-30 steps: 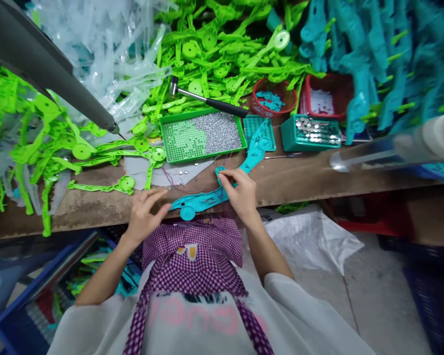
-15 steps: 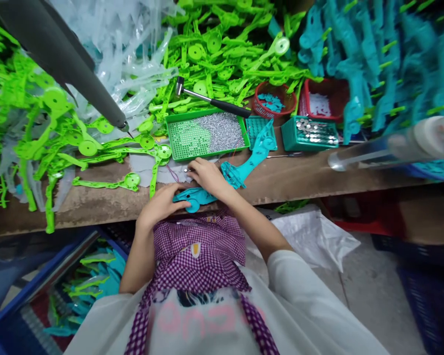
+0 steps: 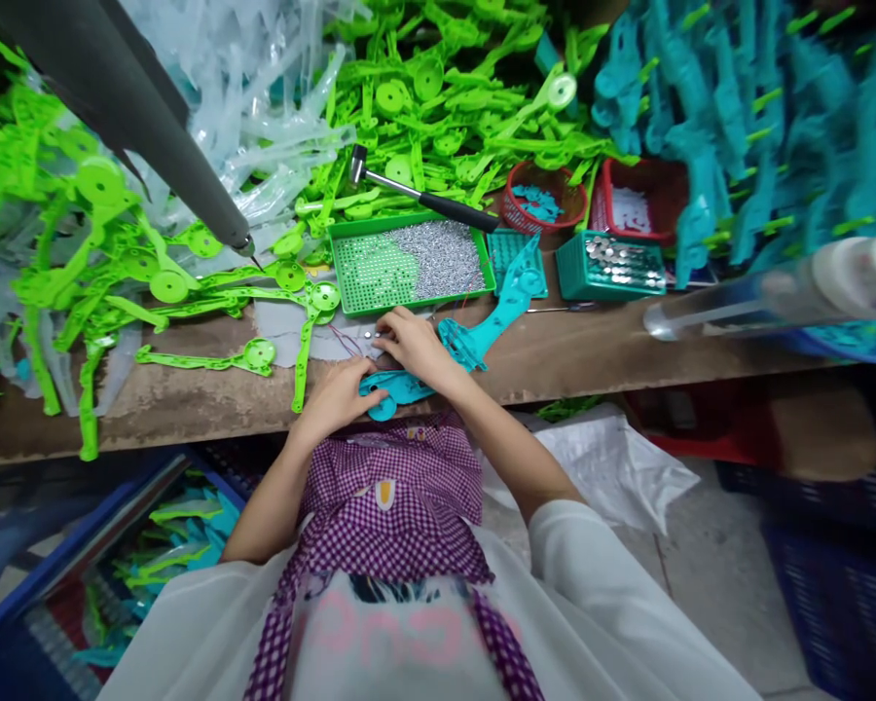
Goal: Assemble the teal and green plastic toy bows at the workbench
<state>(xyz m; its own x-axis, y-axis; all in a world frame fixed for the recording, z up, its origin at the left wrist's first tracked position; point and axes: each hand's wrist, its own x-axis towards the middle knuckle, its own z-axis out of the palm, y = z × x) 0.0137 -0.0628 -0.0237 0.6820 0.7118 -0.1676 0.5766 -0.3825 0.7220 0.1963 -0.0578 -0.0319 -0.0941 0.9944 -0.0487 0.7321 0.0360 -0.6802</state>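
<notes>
A turquoise plastic part (image 3: 412, 387) with a round disc at its end lies at the front edge of the bench. My left hand (image 3: 338, 397) grips its disc end, thumb on the near side and fingers on the far side. Over the grey cloth (image 3: 277, 326) just beyond, my right hand (image 3: 415, 343) has its fingers bent downward and together, and whatever is under the fingertips is hidden. A small shiny metal piece (image 3: 368, 335) lies beside those fingertips, near thin coloured wires (image 3: 345, 340). Right of my hand rests a second turquoise part (image 3: 492, 316), longer and ribbed.
A green tray (image 3: 376, 310) of small metal pieces stands beyond my hands, with a hammer (image 3: 423, 198) behind. Lime-green parts (image 3: 394, 97) pile up at the back. A grey power screwdriver (image 3: 190, 175) hangs at left; a clear tube (image 3: 737, 297) juts in from the right.
My left hand has shifted slightly right along the turquoise part, and its wrist has turned a little. My right hand stays by the small metal pieces, its fingers slightly raised. The view has shifted slightly.
</notes>
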